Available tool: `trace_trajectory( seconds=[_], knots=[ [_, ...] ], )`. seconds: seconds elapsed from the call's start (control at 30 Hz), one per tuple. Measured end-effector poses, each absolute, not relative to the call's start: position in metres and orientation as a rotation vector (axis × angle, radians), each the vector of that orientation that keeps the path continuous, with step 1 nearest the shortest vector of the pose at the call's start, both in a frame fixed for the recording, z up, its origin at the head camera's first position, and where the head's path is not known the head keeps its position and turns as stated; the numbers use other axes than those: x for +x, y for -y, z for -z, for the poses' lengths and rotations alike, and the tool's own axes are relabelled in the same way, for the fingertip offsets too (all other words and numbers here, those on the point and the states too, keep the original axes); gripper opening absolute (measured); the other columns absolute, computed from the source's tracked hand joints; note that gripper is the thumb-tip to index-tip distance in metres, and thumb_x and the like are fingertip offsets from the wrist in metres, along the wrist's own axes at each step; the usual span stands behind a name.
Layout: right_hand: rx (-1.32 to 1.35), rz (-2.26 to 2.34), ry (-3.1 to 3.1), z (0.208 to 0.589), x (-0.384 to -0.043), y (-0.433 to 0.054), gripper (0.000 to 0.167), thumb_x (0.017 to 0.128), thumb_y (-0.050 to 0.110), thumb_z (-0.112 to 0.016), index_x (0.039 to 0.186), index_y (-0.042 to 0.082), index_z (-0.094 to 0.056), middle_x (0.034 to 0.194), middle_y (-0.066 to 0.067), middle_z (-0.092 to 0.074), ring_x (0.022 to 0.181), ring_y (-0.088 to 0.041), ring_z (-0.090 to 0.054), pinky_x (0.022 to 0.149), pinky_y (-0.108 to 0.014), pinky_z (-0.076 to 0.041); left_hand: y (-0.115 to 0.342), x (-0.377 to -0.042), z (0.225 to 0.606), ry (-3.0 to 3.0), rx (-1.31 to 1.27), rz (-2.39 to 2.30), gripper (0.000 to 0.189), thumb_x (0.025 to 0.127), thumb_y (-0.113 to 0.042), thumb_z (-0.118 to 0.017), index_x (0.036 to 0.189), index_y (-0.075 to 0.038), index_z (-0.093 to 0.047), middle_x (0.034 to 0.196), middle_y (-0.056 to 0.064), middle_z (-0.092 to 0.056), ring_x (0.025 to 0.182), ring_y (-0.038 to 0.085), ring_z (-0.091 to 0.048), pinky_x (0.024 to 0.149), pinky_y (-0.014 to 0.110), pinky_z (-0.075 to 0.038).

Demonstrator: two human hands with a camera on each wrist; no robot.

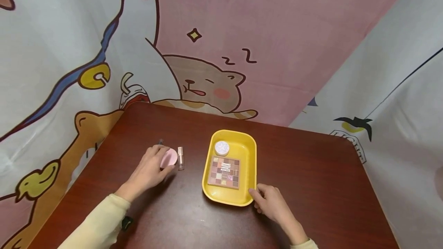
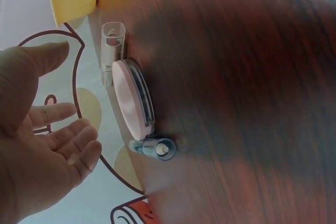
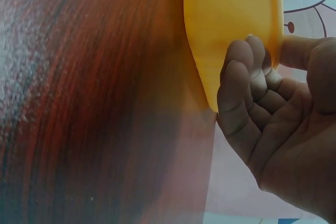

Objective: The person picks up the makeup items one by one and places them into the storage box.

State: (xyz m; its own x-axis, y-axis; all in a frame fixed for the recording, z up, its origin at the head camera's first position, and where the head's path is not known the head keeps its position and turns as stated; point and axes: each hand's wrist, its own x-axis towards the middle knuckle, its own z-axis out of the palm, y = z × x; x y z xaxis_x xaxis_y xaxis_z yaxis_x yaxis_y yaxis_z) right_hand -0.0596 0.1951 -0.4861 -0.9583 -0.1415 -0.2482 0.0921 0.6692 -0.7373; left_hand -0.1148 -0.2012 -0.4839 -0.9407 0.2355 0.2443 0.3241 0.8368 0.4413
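Note:
My left hand [image 1: 147, 170] is over a round pink compact [image 1: 170, 158], its fingers spread and loosely bent. In the left wrist view a gap shows between that hand and the compact [image 2: 128, 99]. Beside the compact lies a lipstick tube [image 1: 180, 157] with a clear end; on its other side is a small dark tube [image 2: 153, 148], mostly hidden by the hand in the head view. My right hand [image 1: 273, 203] pinches the near right rim of a yellow tray [image 1: 247, 168], thumb over the edge and curled fingers against the outer wall.
Inside the tray are an eyeshadow palette [image 1: 217, 178] and a white round case [image 1: 222, 148]. Everything stands on a dark red-brown wooden table [image 1: 311, 180]. Cartoon-printed curtains [image 1: 277, 49] hang close behind and at the sides.

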Motion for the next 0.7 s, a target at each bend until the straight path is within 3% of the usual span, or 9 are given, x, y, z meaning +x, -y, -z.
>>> trace_trajectory(
  seconds=[0.5, 0.7],
  knots=[
    [-0.038, 1.182, -2.608, 0.487, -0.061, -0.194, 0.036, 0.103, 0.025, -0.064, 0.071, 0.010, -0.053, 0.060, 0.001, -0.057, 0.051, -0.015, -0.058, 0.046, -0.027, -0.047, 0.193, -0.123, 0.489, 2.942, -0.502, 0.656, 0.073, 0.080, -0.027, -0.089, 0.140, 0.000, -0.057, 0.145, 0.025, -0.052, 0.132, 0.045, -0.050, 0.105, 0.065, -0.042],
    [-0.021, 1.170, -2.605, 0.487, -0.060, -0.194, 0.036, 0.103, 0.026, -0.064, 0.072, 0.010, -0.053, 0.061, 0.001, -0.057, 0.051, -0.015, -0.058, 0.047, -0.028, -0.047, 0.188, -0.127, 0.491, 2.962, -0.536, 0.653, 0.074, 0.081, -0.026, -0.089, 0.141, 0.002, -0.056, 0.148, 0.027, -0.049, 0.135, 0.048, -0.049, 0.105, 0.067, -0.041]
  ],
)
